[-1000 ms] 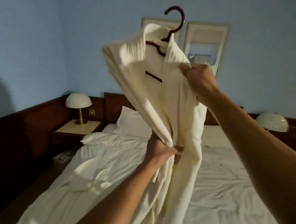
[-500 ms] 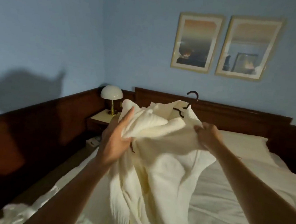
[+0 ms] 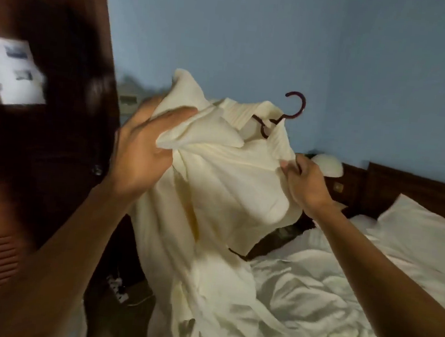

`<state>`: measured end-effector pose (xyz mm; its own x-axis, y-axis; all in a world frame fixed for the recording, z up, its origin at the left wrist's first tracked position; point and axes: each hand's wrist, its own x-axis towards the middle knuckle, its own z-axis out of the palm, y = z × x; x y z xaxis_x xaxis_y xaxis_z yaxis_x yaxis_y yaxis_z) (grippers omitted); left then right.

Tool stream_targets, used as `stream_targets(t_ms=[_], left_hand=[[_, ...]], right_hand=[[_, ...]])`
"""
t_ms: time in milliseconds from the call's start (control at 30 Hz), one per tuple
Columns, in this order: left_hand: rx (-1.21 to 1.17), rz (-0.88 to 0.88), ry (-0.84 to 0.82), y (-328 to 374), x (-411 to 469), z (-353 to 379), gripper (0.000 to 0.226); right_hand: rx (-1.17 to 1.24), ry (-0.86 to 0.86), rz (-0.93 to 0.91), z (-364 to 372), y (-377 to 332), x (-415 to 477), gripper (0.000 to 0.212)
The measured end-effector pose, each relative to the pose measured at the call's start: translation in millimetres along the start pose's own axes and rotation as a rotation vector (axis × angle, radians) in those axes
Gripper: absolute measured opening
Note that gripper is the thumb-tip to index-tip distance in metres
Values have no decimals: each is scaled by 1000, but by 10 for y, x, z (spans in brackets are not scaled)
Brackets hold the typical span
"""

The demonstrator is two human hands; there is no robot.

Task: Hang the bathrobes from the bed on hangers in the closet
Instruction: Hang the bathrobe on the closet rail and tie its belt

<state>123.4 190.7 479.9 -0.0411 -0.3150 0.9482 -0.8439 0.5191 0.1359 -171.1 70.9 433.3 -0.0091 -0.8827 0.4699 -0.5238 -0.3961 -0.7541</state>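
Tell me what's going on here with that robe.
A person is holding a cream bathrobe up in front of them, already draped over a dark hanger whose hook pokes up above the collar. The left hand grips bunched fabric at one shoulder and the right hand pinches the other side. The robe's lower part trails down onto the bed. A dark wooden door stands on the left; the robe is not hung up yet.

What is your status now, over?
Both busy: left hand grips bathrobe shoulder, right hand pinches its front edge. It sits on hanger, hook free, not hung. Close at left: wooden door.
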Motion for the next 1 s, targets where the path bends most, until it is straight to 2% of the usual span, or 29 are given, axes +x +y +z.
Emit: stream_targets(t_ms=[100,167,233,333,400,467,533,600,667,733,833,900,1000], left_hand=[[248,-9,2,-467,-54,-924,67],[392,-22,-45,-832,-126,-1526,65],[321,-190,-178,-1230,-275,-2128,60],[202,-428,-286,-1805,-658,-2962,57],[264,-545,-439,-2104,-976,-3414,70],[321,-705,-692,-2272,-1251,-3781,79],[415,-822,-860,-2419,-1503,-4148,69],[552,-912,-802,-2577,-1780,-4595,36],[680,-1011,-553,-2699,-2125,-5070,18],[780,-1131,-372,-2758,-2476,-5502,27],[963,-1315,-439,-2748,-2755,-5928,51],[1096,-1254,-355,-2731,-2645,-6018,68],[1133,-911,-48,-2689,-2228,-5913,71]], right_hand=[[32,-79,-96,897,-638,-116,31],[84,-122,-135,1493,-1041,-223,34],[100,-153,-163,2010,-1447,-348,34],[145,-168,-226,2625,-2023,-511,37],[187,-206,-266,2977,-2387,-612,37],[224,-256,-348,3357,-2707,-692,32],[230,-305,-414,3753,-2960,-794,31],[210,-371,-473,4135,-3167,-943,33],[176,-443,-572,4542,-3335,-1091,31],[200,-495,-587,4904,-3534,-1248,38],[319,-560,-568,5345,-3923,-1452,36],[379,-618,-653,5585,-4216,-1590,39],[434,-719,-869,5879,-4633,-1809,42]])
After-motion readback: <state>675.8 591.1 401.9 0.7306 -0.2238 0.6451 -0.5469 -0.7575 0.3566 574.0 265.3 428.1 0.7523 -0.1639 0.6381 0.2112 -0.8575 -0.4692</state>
